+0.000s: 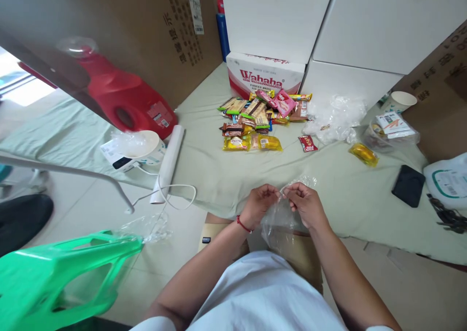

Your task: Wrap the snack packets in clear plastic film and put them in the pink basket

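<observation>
Between both hands [260,205] [306,205], clear bag [281,216]

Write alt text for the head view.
A person's left hand and right hand pinch a clear bag near the front edge of a pale green cloth. Beyond them, wrapped snacks lie heaped before a box, with a red jug to the left and crumpled plastic to the right.

We tag the bag [280,221] as clear, thin, crinkled plastic, glossy. Snack wrappers [255,109]: shiny printed film. Cloth [207,175]: matt, creased. We log jug [153,97] and stool [32,272] as smooth plastic; tall carton [146,9], matt cardboard; Wahaha box [264,75], printed card; floor [182,258], smooth tile.
</observation>
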Demonstrator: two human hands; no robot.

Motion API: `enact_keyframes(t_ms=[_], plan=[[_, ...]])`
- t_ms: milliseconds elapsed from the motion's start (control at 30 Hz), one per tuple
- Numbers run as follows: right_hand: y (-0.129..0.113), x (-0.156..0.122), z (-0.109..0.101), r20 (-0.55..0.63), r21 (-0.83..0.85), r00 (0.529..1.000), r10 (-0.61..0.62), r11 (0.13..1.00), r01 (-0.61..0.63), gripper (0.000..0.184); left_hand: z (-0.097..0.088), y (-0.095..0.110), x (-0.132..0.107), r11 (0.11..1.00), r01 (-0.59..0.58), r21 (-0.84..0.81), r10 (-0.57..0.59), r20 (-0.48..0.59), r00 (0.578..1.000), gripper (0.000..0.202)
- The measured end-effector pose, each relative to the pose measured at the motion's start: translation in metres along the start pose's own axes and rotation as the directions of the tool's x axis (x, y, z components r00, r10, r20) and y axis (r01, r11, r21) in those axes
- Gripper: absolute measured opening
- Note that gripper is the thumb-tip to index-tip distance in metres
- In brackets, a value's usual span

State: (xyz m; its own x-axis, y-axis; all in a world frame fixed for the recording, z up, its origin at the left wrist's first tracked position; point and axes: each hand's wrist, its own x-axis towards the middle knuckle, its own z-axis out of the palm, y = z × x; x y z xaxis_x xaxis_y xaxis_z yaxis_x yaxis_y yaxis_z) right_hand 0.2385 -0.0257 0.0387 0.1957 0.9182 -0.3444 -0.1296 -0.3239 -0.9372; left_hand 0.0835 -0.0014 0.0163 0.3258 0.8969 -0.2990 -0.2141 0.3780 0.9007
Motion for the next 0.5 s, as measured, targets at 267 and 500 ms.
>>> enact_keyframes(t_ms=[267, 500], plan=[[-0.011, -0.001, -0.016, 0.032, -0.069, 0.998, 0.061, 0.996, -0.059, 0.048, -0.003, 0.007, -0.001, 0.997, 0.042, -0.071, -0.040, 0.027, 0.999, 0.050], [-0.003, -0.006, 0.001, 0.097, -0.184, 0.993, -0.063, 0.980, 0.080, 0.039, 0.006, 0.004, 0.003, 0.999, -0.036, 0.009, 0.035, 0.053, 0.998, 0.042]])
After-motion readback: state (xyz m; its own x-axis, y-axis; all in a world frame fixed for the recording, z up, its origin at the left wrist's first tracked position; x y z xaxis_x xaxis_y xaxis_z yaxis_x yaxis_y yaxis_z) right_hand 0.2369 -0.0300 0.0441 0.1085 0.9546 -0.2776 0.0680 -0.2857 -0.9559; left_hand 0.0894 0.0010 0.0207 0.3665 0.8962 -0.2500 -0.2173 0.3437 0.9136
